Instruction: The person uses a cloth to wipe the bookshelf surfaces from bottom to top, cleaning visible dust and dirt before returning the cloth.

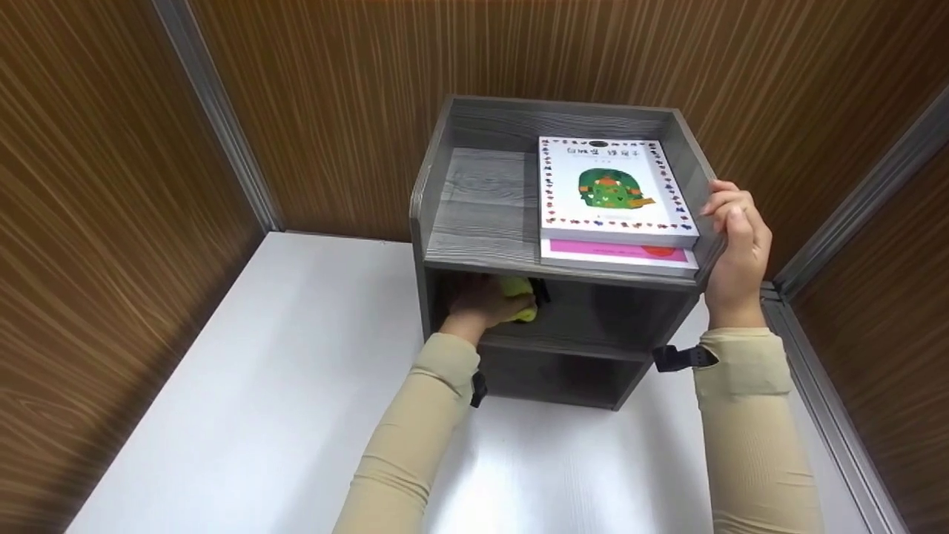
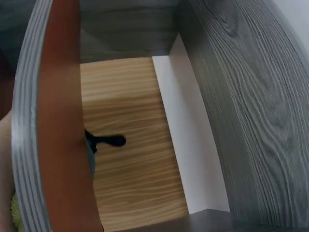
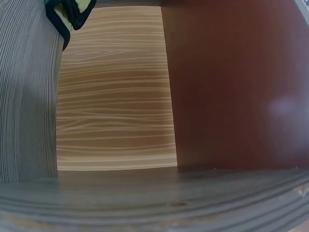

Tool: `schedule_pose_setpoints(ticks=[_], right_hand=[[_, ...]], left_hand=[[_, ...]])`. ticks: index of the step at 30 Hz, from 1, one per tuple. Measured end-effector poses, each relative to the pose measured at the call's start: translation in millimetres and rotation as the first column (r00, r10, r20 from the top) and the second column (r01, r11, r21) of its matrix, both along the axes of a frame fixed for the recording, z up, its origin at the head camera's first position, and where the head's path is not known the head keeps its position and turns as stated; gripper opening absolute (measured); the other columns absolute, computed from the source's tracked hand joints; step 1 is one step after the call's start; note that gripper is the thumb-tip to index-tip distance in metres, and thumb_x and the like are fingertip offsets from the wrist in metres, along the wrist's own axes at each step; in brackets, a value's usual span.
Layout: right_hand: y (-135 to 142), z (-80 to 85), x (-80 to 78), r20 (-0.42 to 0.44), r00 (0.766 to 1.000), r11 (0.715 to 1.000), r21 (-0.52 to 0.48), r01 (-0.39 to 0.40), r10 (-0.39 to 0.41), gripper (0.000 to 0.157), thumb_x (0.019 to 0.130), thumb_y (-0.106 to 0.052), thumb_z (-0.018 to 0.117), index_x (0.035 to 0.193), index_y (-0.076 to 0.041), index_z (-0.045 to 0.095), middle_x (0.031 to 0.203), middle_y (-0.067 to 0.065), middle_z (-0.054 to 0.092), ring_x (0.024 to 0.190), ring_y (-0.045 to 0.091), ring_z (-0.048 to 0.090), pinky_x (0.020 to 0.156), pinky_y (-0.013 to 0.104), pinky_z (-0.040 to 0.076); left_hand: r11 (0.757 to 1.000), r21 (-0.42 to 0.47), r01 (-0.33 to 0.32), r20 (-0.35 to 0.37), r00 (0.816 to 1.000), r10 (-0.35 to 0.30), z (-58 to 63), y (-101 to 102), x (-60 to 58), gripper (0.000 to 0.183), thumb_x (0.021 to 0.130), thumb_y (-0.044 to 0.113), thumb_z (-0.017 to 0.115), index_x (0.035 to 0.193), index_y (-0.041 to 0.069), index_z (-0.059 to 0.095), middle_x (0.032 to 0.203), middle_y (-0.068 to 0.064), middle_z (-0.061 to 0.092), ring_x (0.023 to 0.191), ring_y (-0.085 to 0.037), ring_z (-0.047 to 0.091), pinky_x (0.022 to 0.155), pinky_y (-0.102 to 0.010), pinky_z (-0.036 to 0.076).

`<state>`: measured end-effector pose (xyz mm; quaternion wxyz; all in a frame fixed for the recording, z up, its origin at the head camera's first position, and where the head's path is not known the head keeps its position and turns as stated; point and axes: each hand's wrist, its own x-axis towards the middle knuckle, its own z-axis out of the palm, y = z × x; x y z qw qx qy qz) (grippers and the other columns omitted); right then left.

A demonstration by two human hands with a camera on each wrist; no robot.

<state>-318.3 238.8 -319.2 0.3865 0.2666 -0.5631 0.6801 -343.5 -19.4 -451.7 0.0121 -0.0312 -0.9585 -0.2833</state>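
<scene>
A small grey wood-grain shelf unit (image 1: 482, 200) stands against the back wall. My left hand (image 1: 478, 298) reaches into its middle compartment, at the left side, and grips a yellow-green cloth (image 1: 517, 285); part of that hand is in shadow under the top board. The cloth's dark edging (image 3: 67, 29) shows at the upper left of the right wrist view, and its fuzzy surface (image 2: 16, 212) at the lower left of the left wrist view. At the unit's upper right, my right hand (image 1: 741, 245) holds the side panel, fingers curled over its edge.
Two books lie stacked on the top board's right half: a white one with a green picture (image 1: 612, 189) above one with a pink cover (image 1: 593, 251). A lower compartment (image 1: 556, 374) opens beneath. White floor (image 1: 296, 356) surrounds the unit, with brown wood-grain walls (image 1: 334, 111) around.
</scene>
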Motion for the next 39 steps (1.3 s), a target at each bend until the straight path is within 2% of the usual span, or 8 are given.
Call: schedule_pose_setpoints(ticks=[9,13,17,22,26,32,36,39], right_hand=[[0,0.0,-1.8,-0.051,0.999,1.0,0.002,-0.002,0.002,0.024,0.079,0.001,0.028,0.056,0.01,0.031,0.067,0.015,0.044,0.098,0.038,0.039,0.093,0.036,0.025],[0,1.4,-0.2,-0.037,0.999,1.0,-0.006,-0.01,0.01,0.024,0.08,0.001,0.029,0.057,0.009,0.032,0.068,0.015,0.045,0.099,0.037,0.039,0.093,0.036,0.025],[0,1.8,1.2,-0.02,1.0,1.0,-0.013,-0.009,0.008,0.025,0.08,0.0,0.029,0.057,0.009,0.033,0.069,0.015,0.045,0.1,0.036,0.039,0.093,0.034,0.025],[0,0.3,-0.4,-0.033,0.999,1.0,-0.013,-0.01,0.009,0.025,0.08,0.001,0.029,0.057,0.009,0.032,0.068,0.015,0.045,0.1,0.037,0.039,0.093,0.036,0.025],[-1,-1.6,-2.1,-0.047,0.999,1.0,-0.016,-0.015,0.014,0.024,0.08,0.001,0.029,0.057,0.01,0.032,0.067,0.016,0.045,0.099,0.038,0.039,0.093,0.037,0.025],[-1,-0.9,-1.3,-0.031,0.999,1.0,-0.017,-0.008,0.008,0.024,0.08,0.001,0.029,0.057,0.009,0.033,0.068,0.015,0.045,0.1,0.037,0.039,0.093,0.036,0.025],[-1,0.1,0.0,-0.014,1.0,1.0,-0.01,0.001,-0.002,0.024,0.08,0.001,0.029,0.057,0.008,0.033,0.068,0.015,0.045,0.1,0.036,0.039,0.093,0.035,0.025],[0,0.7,0.1,-0.017,1.0,1.0,-0.002,0.003,-0.003,0.024,0.08,0.001,0.029,0.057,0.009,0.032,0.068,0.015,0.045,0.1,0.036,0.039,0.093,0.035,0.025]], left_hand=[[0.999,-0.035,0.04,-0.009,0.999,-0.04,0.6,2,1.2,0.087,0.062,0.065,0.051,0.13,0.014,0.03,0.118,0.0,0.043,0.106,-0.015,0.04,0.089,-0.029,0.032],[0.991,-0.131,0.029,-0.013,0.999,-0.031,3.0,11,5.6,0.093,0.061,0.071,0.045,0.132,0.015,0.026,0.125,-0.001,0.037,0.112,-0.018,0.034,0.096,-0.038,0.02],[0.958,-0.287,0.009,-0.037,0.999,-0.021,4.8,27,9.7,0.101,0.056,0.08,0.033,0.135,0.019,0.016,0.135,0.001,0.025,0.123,-0.025,0.017,0.097,-0.048,0.005],[0.906,-0.422,0.007,-0.058,0.998,-0.035,4.5,52,14.6,0.106,0.051,0.086,0.02,0.136,0.026,0.002,0.14,0.001,0.013,0.125,-0.03,0.006,0.096,-0.049,0.007],[0.895,-0.445,0.039,-0.049,0.997,-0.068,3.1,76,18.6,0.105,0.048,0.087,0.016,0.135,0.032,-0.002,0.14,0.0,0.009,0.124,-0.03,0.005,0.096,-0.05,0.008],[0.879,-0.459,0.129,-0.028,0.987,-0.16,4.1,112,29.7,0.098,0.049,0.087,0.02,0.133,0.037,0.012,0.139,-0.009,0.009,0.122,-0.037,0.008,0.094,-0.052,0.009],[0.874,-0.459,0.16,-0.022,0.981,-0.191,4.9,125,36.2,0.092,0.055,0.083,0.023,0.133,0.038,0.009,0.139,-0.012,0.005,0.122,-0.038,0.007,0.094,-0.052,0.01],[0.872,-0.465,0.156,-0.031,0.981,-0.192,4.9,128,38.2,0.09,0.057,0.082,0.022,0.133,0.038,0.008,0.139,-0.011,0.004,0.122,-0.038,0.007,0.094,-0.052,0.011]])
